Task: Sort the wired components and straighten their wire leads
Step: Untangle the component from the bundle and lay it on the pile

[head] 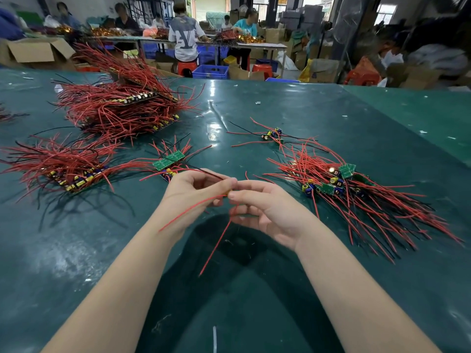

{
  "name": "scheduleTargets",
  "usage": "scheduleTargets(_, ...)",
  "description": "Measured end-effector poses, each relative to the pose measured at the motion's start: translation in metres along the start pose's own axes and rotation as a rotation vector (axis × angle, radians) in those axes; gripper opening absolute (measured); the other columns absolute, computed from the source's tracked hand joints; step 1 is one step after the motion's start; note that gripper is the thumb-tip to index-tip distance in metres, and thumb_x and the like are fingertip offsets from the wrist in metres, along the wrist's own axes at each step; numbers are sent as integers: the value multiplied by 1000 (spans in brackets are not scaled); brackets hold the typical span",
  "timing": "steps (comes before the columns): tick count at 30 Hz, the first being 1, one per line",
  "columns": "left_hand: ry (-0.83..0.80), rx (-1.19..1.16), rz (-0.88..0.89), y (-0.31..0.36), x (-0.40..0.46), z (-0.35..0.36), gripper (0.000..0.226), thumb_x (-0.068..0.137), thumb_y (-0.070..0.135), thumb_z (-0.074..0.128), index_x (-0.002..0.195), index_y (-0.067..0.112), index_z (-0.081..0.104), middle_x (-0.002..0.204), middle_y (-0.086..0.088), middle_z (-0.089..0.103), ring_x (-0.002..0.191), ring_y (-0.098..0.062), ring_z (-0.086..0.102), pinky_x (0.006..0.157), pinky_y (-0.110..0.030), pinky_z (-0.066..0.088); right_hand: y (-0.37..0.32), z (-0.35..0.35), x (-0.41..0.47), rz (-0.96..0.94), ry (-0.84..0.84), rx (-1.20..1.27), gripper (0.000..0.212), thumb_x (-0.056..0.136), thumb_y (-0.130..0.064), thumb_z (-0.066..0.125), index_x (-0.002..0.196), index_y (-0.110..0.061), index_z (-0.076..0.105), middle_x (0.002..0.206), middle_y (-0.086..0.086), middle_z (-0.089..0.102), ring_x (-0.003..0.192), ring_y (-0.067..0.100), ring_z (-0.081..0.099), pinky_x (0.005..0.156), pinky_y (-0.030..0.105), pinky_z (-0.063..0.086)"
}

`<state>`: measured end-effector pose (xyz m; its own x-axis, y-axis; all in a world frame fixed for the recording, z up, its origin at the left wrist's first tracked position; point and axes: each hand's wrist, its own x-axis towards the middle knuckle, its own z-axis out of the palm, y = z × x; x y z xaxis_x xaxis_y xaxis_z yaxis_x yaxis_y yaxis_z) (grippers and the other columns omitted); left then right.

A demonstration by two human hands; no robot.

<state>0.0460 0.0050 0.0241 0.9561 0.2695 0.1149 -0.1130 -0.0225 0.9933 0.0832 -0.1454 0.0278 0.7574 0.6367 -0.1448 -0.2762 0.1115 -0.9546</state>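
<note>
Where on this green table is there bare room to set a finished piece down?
Bare table lies beyond the small cluster and near the front-left edge. It is crowded left around the stacked piles and right at the loose pile.

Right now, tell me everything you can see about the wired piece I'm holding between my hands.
The wired component is mostly hidden by fingertips, held above the green table. The left hand and right hand pinch it where they meet. Thin red insulated leads trail down toward the person, slightly curved; a black lead runs up-left past the left thumb. Its body cannot be made out.
</note>
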Motion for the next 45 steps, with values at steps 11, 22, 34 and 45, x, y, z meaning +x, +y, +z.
scheduleTargets(11, -2, -271, 11, 3, -2, 4, 5, 86, 0, 63, 88, 0, 68, 75, -9, 71, 66, -14, 67, 66, -20, 56, -2, -3, -1, -284, 162, -112, 22, 87, 3, 64, 96, -17, 69, 71, -1, 65, 57, 11, 62, 60, 22, 54)
scheduleTargets(22, 48, -296, 16, -2, -3, 10, 10, 87, -1, 63, 95, -5, 67, 76, -11, 69, 66, -14, 65, 72, -27, 59, 8, -1, 1, -784, 454, -772, 11, 83, -10, 72, 88, -20, 74, 87, -2, 60, 66, 11, 65, 62, 37, 58)
scheduleTargets(34, 24, -639, -202, 1, -2, 14, 21, 90, 4, 57, 76, 5, 73, 78, -7, 74, 65, -12, 70, 60, -17, 55, 1, 5, 2, -470, 374, 140, 15, 89, 7, 58, 79, -1, 66, 77, 10, 68, 63, 21, 70, 61, 24, 56)
scheduleTargets(45, 12, -826, -330, 3, 0, 14, 10, 68, 15, 69, 65, 7, 73, 71, -7, 71, 65, -12, 70, 61, -17, 56, -3, 5, -1, -343, 258, 317, 16, 89, 7, 57, 85, -4, 68, 74, 6, 71, 60, 17, 67, 60, 22, 56)
